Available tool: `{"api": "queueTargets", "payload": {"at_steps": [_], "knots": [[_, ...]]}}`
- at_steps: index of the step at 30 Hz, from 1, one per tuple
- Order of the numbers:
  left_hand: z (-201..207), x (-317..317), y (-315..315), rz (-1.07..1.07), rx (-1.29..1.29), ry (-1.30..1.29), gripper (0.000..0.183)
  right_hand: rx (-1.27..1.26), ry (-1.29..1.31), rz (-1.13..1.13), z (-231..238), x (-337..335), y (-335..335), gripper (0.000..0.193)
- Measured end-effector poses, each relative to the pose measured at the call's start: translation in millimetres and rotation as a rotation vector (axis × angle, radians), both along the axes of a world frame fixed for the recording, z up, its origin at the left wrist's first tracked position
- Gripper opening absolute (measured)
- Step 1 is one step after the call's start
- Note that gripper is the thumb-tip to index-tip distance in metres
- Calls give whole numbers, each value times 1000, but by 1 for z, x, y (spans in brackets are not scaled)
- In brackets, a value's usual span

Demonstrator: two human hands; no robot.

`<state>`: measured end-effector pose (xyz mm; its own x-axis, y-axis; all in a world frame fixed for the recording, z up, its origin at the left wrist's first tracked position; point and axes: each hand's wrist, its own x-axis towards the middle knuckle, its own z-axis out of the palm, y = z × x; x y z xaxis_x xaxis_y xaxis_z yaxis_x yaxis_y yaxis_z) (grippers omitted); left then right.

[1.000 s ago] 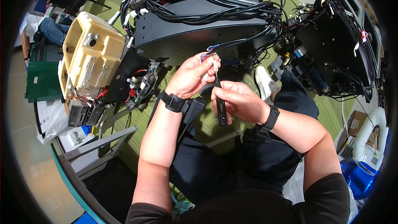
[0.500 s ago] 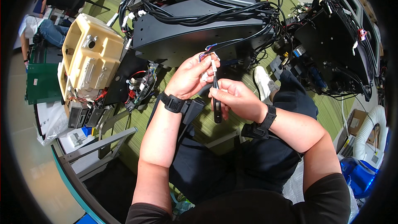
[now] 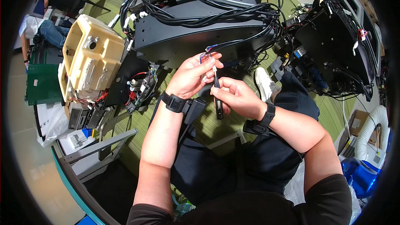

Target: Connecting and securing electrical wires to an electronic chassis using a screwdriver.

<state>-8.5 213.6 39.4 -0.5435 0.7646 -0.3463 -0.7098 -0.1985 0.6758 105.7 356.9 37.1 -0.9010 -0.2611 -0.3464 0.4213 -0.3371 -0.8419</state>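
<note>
My left hand pinches a small white wire connector between thumb and fingers. Thin blue, red and purple wires run from it to a black cable. In my right hand, thumb and fingers close round a slim black hand tool, whose kind I cannot make out. Its narrow end points up at the connector and seems to touch it. Both hands are in front of a black metal housing. My fingers partly hide the connector and the tool's middle.
Black cables lie bundled across the housing. A cream moulded shell stands at left, above loose wiring. Another black panel with wiring is at right. A grey metal frame is at lower left; a person is at far left.
My right hand and the black tool have shifted slightly up, toward the connector. Less of the connector shows now. My left hand has stayed nearly in place.
</note>
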Motion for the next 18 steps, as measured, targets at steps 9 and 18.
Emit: {"api": "queueTargets", "payload": {"at_steps": [9, 18], "knots": [[2, 1, 2, -1, -50, 2, 24, 50, 4, 30, -4, 0, 3, 22], [-12, 3, 1, -3, -288, 100, 19, 66, -84, 68, -9, 7, -8, 24]]}}
